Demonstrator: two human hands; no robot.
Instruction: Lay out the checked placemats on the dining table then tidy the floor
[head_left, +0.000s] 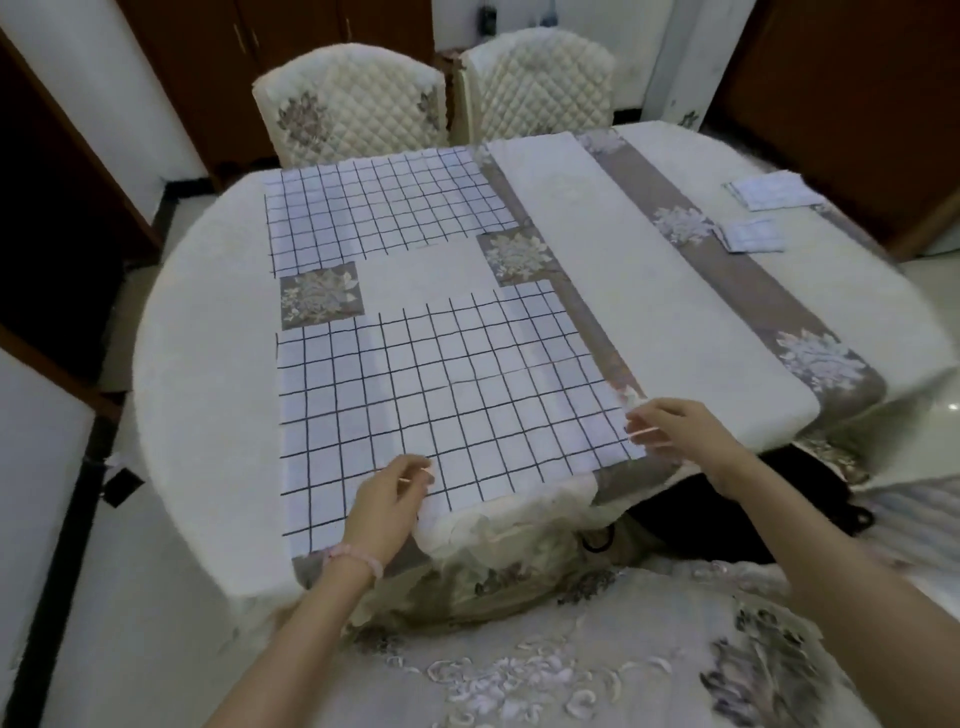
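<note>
We had the dining table (197, 322) filling most of the view, oval, under a fluffy cream cover with grey floral bands. Two quilted chairs (358, 117) stood at its far edge.

Two checked placemats were opened flat on the left half: the far placemat (374, 208) near the chairs, the near placemat (431, 405) at our edge, a gap of bare cover between them. Two folded placemats (769, 192) lay well apart from these, on the far right of the table, not yet laid out.

Our left hand (387, 499) rested on the near mat's front edge, fingers curled and pinching the cloth. Our right hand (670, 428) pinched its right corner, thumb against fingers, closed on the fabric.

Handling, as we judged it: thin woven cloth, light, limp, no stiffness. It drapes and creases, so corners and edges were the place to hold, pulling outward to flatten. The pile cover under it likely gripped, so dragging would bunch it; lift and reset instead. Not fragile.

No brand, label or readable writing anywhere. Floor mostly hidden; we couldn't tell what needed tidying.
</note>
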